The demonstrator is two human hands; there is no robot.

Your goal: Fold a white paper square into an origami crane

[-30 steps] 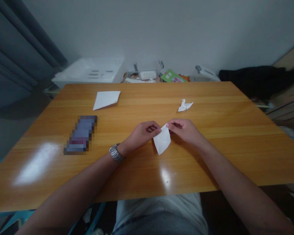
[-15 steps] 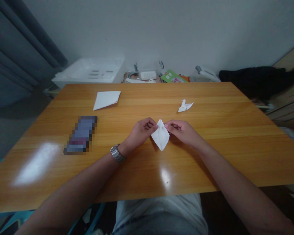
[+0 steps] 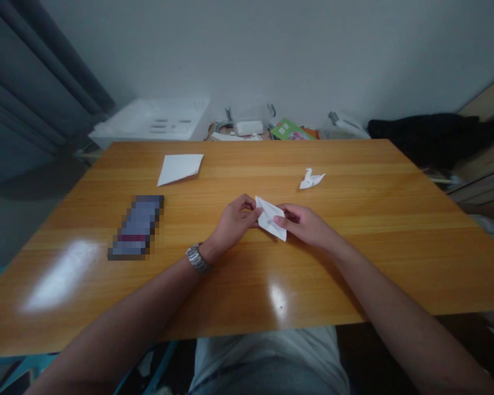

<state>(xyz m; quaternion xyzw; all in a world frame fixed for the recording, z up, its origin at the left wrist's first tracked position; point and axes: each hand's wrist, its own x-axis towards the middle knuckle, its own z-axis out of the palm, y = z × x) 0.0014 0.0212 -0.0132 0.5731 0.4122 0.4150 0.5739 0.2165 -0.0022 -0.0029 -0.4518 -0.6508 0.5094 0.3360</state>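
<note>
A small folded white paper piece [image 3: 270, 219] is held between both hands just above the wooden table [image 3: 354, 258]. My left hand [image 3: 233, 222], with a metal watch on its wrist, pinches the paper's left end. My right hand [image 3: 302, 222] grips its right side, thumb on top. The paper lies slanted, one pointed end up to the left and the other down to the right.
A finished small white paper figure [image 3: 310, 179] sits on the table to the far right. A folded white sheet [image 3: 179, 167] lies at the far left. A blurred dark rectangular object [image 3: 137, 226] lies to the left. Clutter and a white tray [image 3: 152, 120] sit behind the table.
The paper, which hung point-down between the hands, has been turned and tilted into a slanted, flatter position. Both hands stayed at the same spot on the table.
</note>
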